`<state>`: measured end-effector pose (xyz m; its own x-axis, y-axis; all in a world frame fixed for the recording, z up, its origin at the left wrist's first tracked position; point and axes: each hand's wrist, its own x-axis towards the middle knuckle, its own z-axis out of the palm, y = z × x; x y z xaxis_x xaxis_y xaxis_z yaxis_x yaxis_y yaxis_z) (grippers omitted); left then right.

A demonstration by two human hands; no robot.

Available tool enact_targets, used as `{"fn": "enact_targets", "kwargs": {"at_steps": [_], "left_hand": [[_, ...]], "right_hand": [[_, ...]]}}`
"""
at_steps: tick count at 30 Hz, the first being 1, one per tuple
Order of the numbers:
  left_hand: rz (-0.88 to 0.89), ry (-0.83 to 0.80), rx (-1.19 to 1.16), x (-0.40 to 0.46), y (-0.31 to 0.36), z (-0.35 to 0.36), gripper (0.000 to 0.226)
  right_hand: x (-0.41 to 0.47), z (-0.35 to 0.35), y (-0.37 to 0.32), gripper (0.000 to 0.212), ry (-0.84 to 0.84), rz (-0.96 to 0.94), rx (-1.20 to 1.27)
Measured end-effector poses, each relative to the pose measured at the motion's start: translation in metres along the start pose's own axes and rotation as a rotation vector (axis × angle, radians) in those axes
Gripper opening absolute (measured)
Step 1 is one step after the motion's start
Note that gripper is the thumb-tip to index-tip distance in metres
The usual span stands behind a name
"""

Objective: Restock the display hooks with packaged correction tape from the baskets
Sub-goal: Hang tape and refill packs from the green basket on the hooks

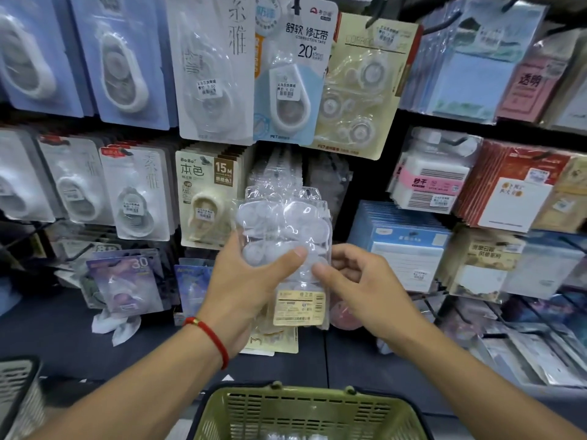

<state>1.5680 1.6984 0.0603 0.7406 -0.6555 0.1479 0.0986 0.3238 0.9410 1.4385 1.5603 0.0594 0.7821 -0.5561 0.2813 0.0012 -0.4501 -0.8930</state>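
The left hand (251, 274) grips a stack of clear correction tape packs (286, 236), thumb across the front and the other fingers hidden behind it. The right hand (352, 274) pinches the stack's right edge with curled fingers. I judge the step is hanging: the packs are raised before the display, above the green basket (305, 414). Next, the hole just above the fingertips must meet a hook. That hook is hidden behind the packs, and the hole is hard to make out in the glare.
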Motion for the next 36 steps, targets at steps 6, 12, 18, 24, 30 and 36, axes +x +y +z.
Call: {"fn": "enact_targets", "kwargs": {"at_steps": [6, 12, 18, 24, 30, 36], "left_hand": [[-0.039, 0.031, 0.011, 0.004, 0.003, -0.008, 0.051], [0.012, 0.116, 0.078, 0.012, 0.004, -0.015, 0.063], [0.043, 0.146, 0.094, 0.013, 0.007, -0.018, 0.057], [0.062, 0.212, 0.131, 0.014, 0.009, -0.020, 0.044], [-0.024, 0.082, 0.061, 0.002, 0.006, -0.007, 0.047], [-0.082, 0.047, 0.071, -0.002, 0.008, 0.000, 0.049]], "right_hand": [[0.002, -0.015, 0.002, 0.007, 0.184, 0.047, 0.158], [0.006, -0.026, 0.002, 0.009, 0.258, 0.077, 0.179], [0.005, -0.024, -0.003, 0.016, 0.248, 0.048, 0.210], [0.006, -0.023, -0.001, 0.034, 0.346, 0.086, -0.202], [-0.002, -0.009, -0.013, 0.018, -0.014, 0.023, -0.222], [-0.004, -0.003, -0.005, 0.013, 0.003, 0.085, 0.025]]}}
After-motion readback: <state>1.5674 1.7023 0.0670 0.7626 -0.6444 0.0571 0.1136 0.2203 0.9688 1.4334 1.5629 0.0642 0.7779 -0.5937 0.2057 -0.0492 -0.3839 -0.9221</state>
